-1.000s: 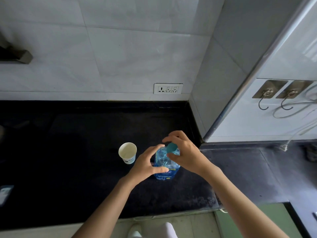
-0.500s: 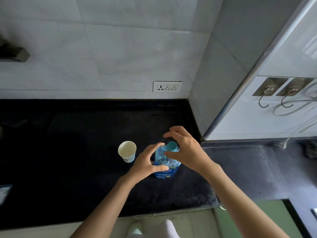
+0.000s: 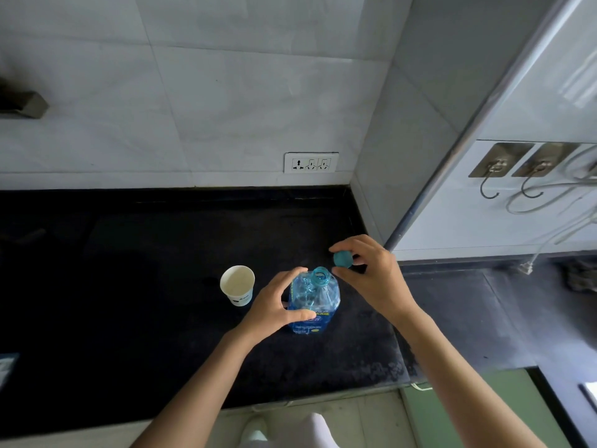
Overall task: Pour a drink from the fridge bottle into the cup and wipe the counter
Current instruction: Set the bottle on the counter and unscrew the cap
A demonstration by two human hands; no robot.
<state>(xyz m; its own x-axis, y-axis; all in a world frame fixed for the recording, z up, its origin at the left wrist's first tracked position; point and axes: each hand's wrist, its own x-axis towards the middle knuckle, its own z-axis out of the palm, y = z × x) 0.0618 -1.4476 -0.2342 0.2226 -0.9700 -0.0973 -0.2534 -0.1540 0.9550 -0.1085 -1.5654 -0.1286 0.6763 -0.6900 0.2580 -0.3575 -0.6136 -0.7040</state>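
Left hand (image 3: 274, 310) is wrapped around the clear blue plastic bottle (image 3: 315, 302) standing open on the black stone counter (image 3: 145, 286), right hand (image 3: 371, 279) pinching the round teal cap (image 3: 343, 258) just beside the neck, white paper cup (image 3: 238, 285) sitting just left.

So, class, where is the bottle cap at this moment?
The cap is off the bottle, pinched in the right hand just above and right of the open neck, over the black counter.
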